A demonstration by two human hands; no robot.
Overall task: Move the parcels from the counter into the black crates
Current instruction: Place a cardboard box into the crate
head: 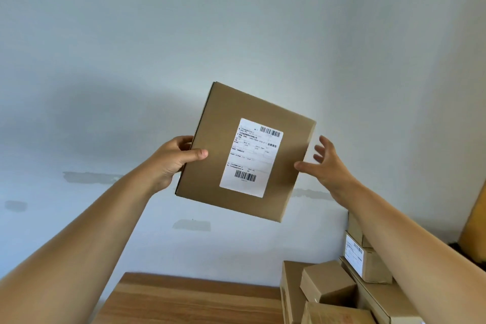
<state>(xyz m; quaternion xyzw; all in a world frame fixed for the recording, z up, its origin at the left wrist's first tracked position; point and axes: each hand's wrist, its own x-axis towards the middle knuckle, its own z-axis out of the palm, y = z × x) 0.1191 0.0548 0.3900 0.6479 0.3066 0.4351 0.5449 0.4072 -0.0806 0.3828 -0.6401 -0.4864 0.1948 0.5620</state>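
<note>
Clearly the flat, square brown cardboard parcel (244,151) with a white shipping label (251,157) is held up in the air in front of the pale wall (131,60), well above the wooden tabletop (189,300), tilted so its upper edge leans right. The left hand (175,159) grips the parcel's left edge, thumb on the labelled face and fingers (184,142) wrapped behind, while the right hand (328,166) hangs spread open just beside the parcel's right edge, its thumb at or nearly at the cardboard. No black crate is visible, and further brown cardboard boxes (328,289) remain stacked below and to the right of the parcel.
</note>
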